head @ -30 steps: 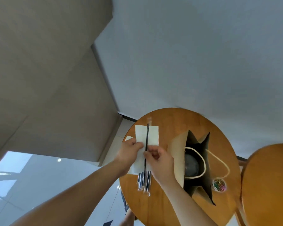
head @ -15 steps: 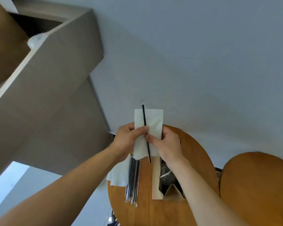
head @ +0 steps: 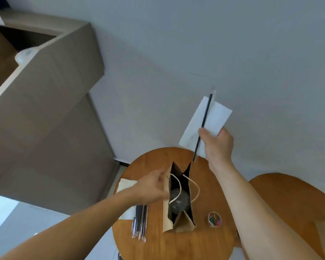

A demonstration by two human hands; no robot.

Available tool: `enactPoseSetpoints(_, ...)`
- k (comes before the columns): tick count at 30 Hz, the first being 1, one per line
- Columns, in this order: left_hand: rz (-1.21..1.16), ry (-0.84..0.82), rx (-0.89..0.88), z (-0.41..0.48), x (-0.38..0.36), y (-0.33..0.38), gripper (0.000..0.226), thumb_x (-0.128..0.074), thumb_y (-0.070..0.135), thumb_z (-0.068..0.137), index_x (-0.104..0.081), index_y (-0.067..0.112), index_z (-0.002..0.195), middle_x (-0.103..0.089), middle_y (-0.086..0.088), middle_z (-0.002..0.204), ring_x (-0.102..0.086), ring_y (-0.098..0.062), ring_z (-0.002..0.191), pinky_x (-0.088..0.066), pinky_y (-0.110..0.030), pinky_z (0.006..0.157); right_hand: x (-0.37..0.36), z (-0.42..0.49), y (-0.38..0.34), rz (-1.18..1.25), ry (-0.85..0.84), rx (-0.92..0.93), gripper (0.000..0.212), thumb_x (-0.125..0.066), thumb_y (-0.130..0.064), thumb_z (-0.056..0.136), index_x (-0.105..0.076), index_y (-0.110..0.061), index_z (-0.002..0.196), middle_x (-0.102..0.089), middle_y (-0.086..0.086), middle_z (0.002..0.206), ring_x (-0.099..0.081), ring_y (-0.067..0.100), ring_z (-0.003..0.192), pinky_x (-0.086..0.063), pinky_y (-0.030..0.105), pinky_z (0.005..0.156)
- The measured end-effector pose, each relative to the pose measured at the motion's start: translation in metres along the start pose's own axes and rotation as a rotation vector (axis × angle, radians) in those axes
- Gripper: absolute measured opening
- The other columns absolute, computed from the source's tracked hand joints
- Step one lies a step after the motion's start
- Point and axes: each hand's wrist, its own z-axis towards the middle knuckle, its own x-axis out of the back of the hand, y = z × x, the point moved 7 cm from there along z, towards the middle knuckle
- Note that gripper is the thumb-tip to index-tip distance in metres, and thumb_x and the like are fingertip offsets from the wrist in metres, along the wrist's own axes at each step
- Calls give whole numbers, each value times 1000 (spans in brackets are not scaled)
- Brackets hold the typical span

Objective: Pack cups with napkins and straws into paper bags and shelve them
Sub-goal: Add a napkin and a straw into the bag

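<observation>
By the right hand (head: 219,145) a napkin (head: 212,119) and black straw (head: 204,121) are pinched together, so both can be dropped at once, and held above the paper bag (head: 166,218) (mouth open, cup (head: 177,201) already inside). The bag's left rim is met by the left hand (head: 152,186), probably to steady it; its grip cannot be told through the blur.

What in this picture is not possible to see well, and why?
Head view:
- Cup: the paper bag hides all but its top.
- Left hand: motion blur; grip on the bag unclear.
- Napkin pile: partly under the left forearm.
- Shelf: cut off by the left edge.
</observation>
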Motion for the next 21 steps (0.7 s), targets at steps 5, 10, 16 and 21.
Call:
enactPoseSetpoints(5,94,-47,221,6,-61,-24,61,-65,63,77,-51,23,121,-64,3,102,-67,-14,89,-58,-27,75,-41,0,45,-46,6,-103,21,-59,-12,94,-59,-7,115,-66,4,104,-65,20,93,-47,18,59)
enactPoseSetpoints(10,-100,31,275,17,-60,-20,26,-48,31,101,-63,12,92,-67,-6,78,-70,-19,67,-61,-33,73,-47,-26,94,-323,-36,-206,18,-53,-13,99,-52,-7,116,-57,3,106,-59,20,93,-43,21,61)
enactPoseSetpoints(16,-172,33,295,15,-60,-26,31,-43,27,104,-63,7,92,-69,-7,67,-65,-12,50,-62,-34,73,-22,-54,136,-650,-245,-100,16,-53,-22,100,-53,-15,114,-58,0,107,-58,12,88,-45,12,58)
enactPoseSetpoints(21,-174,49,240,13,-59,-21,30,-46,25,102,-65,8,87,-70,-7,71,-64,-8,49,-61,-33,68,-25,-68,187,-724,-494,-288,12,-53,-18,100,-52,-18,112,-56,-6,99,-58,17,101,-44,16,67)
